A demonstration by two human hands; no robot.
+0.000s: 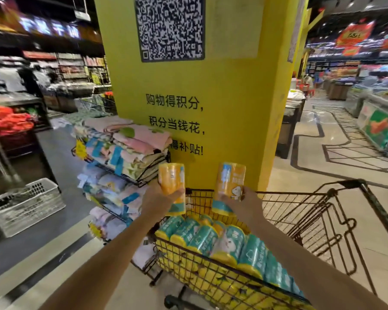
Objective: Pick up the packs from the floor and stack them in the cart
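- Left hand had its fingers wrapped round one orange pack, held upright over the far end of the cart.
- Right hand gripped a second pack the same way, just beside it.
- Guessing upright so they'd slot neatly onto the stacked rows already lying inside.

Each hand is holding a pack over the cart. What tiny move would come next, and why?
Likely lower them onto the stacked packs in the cart: the left hand grips the left pack and the right hand the right pack, both upright above that layer.
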